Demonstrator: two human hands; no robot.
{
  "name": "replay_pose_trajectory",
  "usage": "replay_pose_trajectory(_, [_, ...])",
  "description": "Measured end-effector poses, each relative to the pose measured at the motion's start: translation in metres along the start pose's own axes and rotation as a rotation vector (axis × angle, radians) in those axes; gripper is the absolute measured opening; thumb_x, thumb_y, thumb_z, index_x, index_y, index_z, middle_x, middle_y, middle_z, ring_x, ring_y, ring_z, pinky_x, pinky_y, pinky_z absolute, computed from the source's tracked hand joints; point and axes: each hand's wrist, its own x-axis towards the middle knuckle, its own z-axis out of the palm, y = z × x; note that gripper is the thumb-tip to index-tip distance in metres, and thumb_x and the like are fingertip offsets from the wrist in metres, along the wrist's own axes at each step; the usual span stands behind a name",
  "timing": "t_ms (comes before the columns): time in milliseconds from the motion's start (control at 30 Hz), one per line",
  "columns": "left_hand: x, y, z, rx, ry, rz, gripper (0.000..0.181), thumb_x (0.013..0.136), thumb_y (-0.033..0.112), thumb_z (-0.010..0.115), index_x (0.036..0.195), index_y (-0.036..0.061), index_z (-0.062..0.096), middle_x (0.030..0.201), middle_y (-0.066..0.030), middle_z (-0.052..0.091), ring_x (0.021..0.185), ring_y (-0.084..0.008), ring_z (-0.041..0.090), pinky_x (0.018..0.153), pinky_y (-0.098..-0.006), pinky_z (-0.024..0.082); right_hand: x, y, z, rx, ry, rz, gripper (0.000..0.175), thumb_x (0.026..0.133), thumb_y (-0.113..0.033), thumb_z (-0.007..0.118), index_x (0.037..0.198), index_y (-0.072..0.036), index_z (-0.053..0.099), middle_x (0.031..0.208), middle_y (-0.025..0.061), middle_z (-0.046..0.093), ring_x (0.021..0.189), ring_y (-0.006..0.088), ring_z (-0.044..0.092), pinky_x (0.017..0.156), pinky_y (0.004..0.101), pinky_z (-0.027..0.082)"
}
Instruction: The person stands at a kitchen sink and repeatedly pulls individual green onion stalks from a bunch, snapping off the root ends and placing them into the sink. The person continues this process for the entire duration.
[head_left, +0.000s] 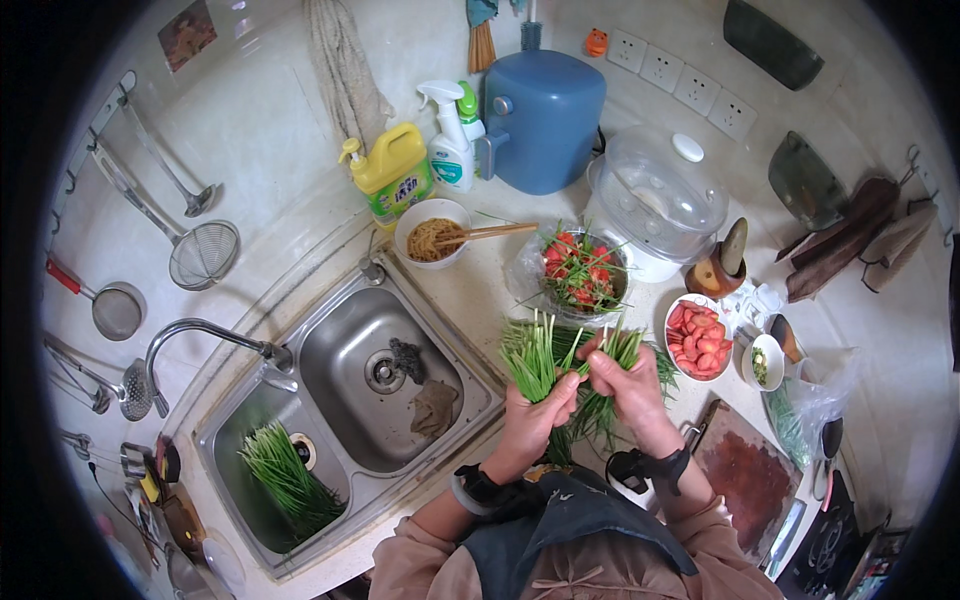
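Note:
My left hand (536, 420) grips a bunch of green chives (531, 358), with the pale stem ends pointing up and away from me. Close beside it, my right hand (626, 379) holds a smaller bunch of chives (621, 343). The fingertips of both hands nearly meet over a few stems between the bunches. More long green leaves lie beneath the hands on the counter. Beyond them stands a metal bowl of red pieces and green strands (581, 270), partly in a plastic bag. Another bundle of chives (289, 472) rests in the small left sink basin.
A steel double sink (337, 450) is at left, holding a scrubber (407, 358) and cloth (433, 409). Noodles with chopsticks sit in a white bowl (466, 214). At right are a bowl of red slices (697, 336), a small bowl (763, 363), a chopping board (746, 472) and a knife (785, 532).

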Motion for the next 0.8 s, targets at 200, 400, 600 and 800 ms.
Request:
replay_pose_trajectory(200, [0.000, 0.001, 0.003, -0.109, 0.114, 0.026, 0.022, 0.091, 0.016, 0.056, 0.098, -0.0048, 0.059, 0.082, -0.0128, 0.064, 0.066, -0.0170, 0.062, 0.056, -0.0276, 0.050, 0.016, -0.013, -0.026, 0.238, 0.207, -0.359, 0.024, 0.090, -0.024, 0.054, 0.079, -0.003, 0.050, 0.064, 0.0035, 0.049, 0.049, 0.0096, 0.041, 0.045, 0.0221, 0.031])
replay_pose_trajectory(400, [0.001, -0.009, -0.004, -0.017, -0.050, 0.090, 0.018, 0.089, 0.013, 0.058, 0.098, -0.0025, 0.059, 0.085, -0.0108, 0.063, 0.064, -0.0162, 0.059, 0.057, -0.0316, 0.053, 0.007, -0.030, -0.035, -0.180, 0.087, -0.209, 0.015, 0.090, -0.015, 0.055, 0.088, 0.000, 0.056, 0.073, 0.0054, 0.058, 0.056, 0.0094, 0.051, 0.053, 0.0219, 0.041])
replay_pose_trajectory(600, [-0.002, -0.003, 0.005, 0.018, -0.081, 0.032, 0.021, 0.091, 0.017, 0.057, 0.096, -0.0029, 0.061, 0.067, -0.0044, 0.056, 0.052, -0.0094, 0.050, 0.046, -0.0240, 0.044, -0.001, -0.012, 0.003, 0.010, -0.020, 0.016, 0.012, 0.083, -0.004, 0.065, 0.087, -0.002, 0.053, 0.080, 0.0021, 0.059, 0.070, 0.0078, 0.057, 0.062, 0.0225, 0.046])
replay_pose_trajectory(800, [-0.001, -0.001, 0.003, -0.012, 0.029, 0.052, 0.022, 0.091, 0.018, 0.057, 0.091, -0.0039, 0.062, 0.059, -0.0011, 0.051, 0.047, -0.0061, 0.042, 0.042, -0.0203, 0.033, -0.001, -0.009, 0.004, 0.023, 0.035, -0.058, 0.013, 0.084, -0.009, 0.065, 0.085, -0.001, 0.055, 0.071, -0.0007, 0.056, 0.059, 0.0067, 0.052, 0.052, 0.0200, 0.039])
